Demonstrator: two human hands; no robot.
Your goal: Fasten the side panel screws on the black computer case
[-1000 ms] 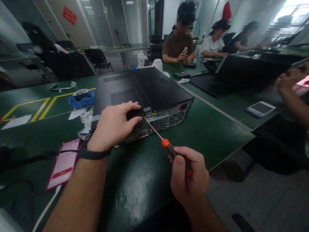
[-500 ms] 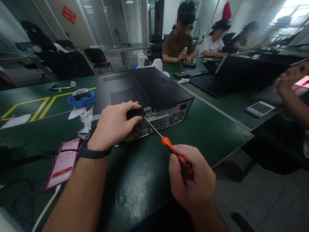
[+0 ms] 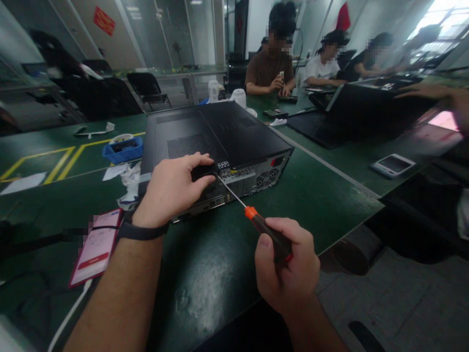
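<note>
A black desktop computer case [image 3: 220,134] lies flat on the green table [image 3: 315,195], its rear panel with a fan grille facing me. My left hand [image 3: 172,188] rests on the case's near top edge, fingers curled over the edge and pinched against it. My right hand [image 3: 287,269] is closed around the orange and black handle of a screwdriver [image 3: 256,222]. Its thin shaft points up and left, the tip touching the rear panel right beside my left fingertips.
A phone with a red and white screen [image 3: 95,244] lies by my left wrist, a cable leading off it. Crumpled paper [image 3: 130,183] and a blue tray [image 3: 123,149] sit left of the case. Another phone [image 3: 393,165] and dark cases lie right. Several people sit across; an arm reaches in at right.
My right hand has turned the screwdriver handle in its grip, with the tip staying at the same spot on the rear panel. The arm at the right edge has lifted and stretched out.
</note>
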